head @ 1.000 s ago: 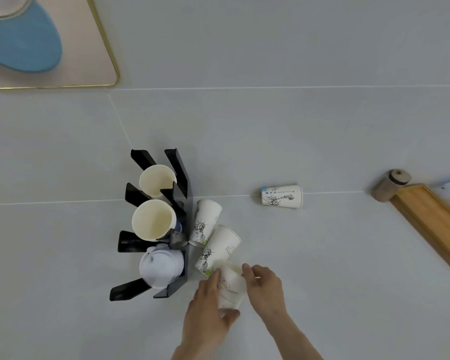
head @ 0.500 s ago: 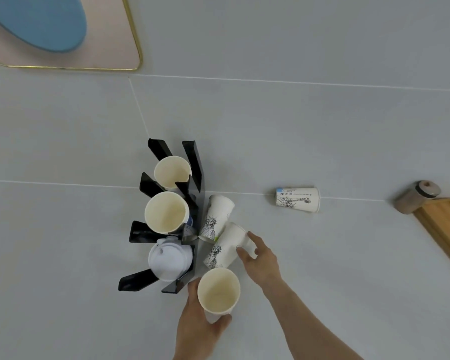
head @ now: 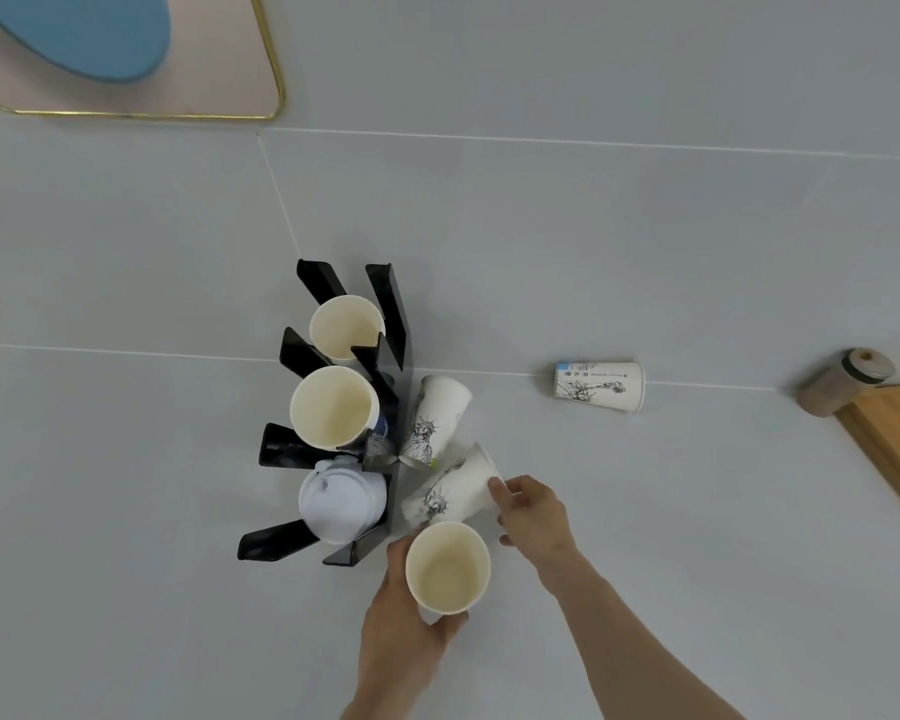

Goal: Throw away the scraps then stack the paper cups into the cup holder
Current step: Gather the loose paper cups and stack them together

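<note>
Cup lying on its side (head: 455, 488) is resting just to the right of the black cup holder (head: 385, 314), long axis running diagonally, base pointing down-left toward the holder's near end, mouth pointing up-right. Right hand (head: 533, 514) is sitting at the mouth end, fingers (head: 499, 488) touching the rim, thumb side hidden; whether a full grip is made cannot be told. Left hand (head: 404, 615) is holding an upright cup (head: 448, 566), mouth facing up, wrapped around its wall, positioned just below the lying cup and close to the holder's near corner.

Judgement: right hand is the nearer one for the lying cup; the coming move is likely turning on tilting it upright and nesting it with the held cup.

Second toppled cup (head: 435, 426) is leaning beside the holder, just beyond the first, nearly touching it. Third toppled cup (head: 599, 385) is lying well apart to the right on the counter (head: 645, 511), axis roughly level, mouth to the right.

Holder is carrying two open cup stacks (head: 333, 407) and a white lidded one (head: 341, 504). Holder's black fins are standing close on the left; risk of knocking them during the lift. Wooden tray (head: 889, 439) is sitting at far right.
</note>
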Tool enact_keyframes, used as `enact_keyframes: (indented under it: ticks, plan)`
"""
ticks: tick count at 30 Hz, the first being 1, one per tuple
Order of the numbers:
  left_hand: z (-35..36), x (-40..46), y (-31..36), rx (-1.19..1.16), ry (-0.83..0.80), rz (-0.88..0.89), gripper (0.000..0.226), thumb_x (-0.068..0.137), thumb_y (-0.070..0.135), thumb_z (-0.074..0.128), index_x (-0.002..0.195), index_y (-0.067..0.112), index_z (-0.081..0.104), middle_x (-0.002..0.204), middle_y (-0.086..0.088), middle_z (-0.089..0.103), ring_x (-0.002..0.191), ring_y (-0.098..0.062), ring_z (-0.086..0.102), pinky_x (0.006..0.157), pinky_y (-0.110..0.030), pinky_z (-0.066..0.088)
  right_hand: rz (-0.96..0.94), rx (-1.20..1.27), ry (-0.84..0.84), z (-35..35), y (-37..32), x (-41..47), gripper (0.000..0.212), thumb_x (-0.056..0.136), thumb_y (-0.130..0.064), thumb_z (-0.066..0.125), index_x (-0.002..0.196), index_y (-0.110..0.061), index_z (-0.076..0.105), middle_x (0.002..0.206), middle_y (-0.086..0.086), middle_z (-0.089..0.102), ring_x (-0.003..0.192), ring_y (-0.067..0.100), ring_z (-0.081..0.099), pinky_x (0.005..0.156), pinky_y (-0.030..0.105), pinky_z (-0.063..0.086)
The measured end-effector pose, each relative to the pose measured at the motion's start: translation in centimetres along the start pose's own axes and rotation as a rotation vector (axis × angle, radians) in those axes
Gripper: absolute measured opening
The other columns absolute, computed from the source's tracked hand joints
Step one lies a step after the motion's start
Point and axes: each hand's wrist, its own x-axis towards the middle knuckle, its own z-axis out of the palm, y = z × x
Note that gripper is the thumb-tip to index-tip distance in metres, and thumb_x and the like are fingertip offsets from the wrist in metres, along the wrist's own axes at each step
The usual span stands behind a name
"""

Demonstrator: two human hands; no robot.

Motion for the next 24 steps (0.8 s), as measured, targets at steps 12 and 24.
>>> enact_keyframes:
  ticks: [12,24]
  plan:
    - [1.4,0.4,1.0,0.002,0.012,-0.009,0.072,0.067,0.029,0.083,0.110,0.052,0.030,0.100,0.025,0.061,0.093,-0.021,0.064,0.070,-0.032,0.048,-0.823,0.009,0.421,-5.3,-3.7,-9.8,0.041,0.073,-0.037,0.076,0.076,-0.004,0.052,0.088,0.006,0.046,0.078,0.016,0.056,0.062,0.011,0.045]
    - [-0.1,0.2,1.5,-0.085,0.051,0.083,0.108,0.052,0.044,0.090,0.139,0.047,0.027,0.135,0.030,0.050,0.117,0.001,0.056,0.084,-0.027,0.050,-0.699,-0.531,0.028,-1.3,1.7,-10.4,0.071,0.091,-0.066,0.050,0.150,-0.030,0.037,0.149,-0.015,0.045,0.126,0.006,0.053,0.089,0.026,0.055]
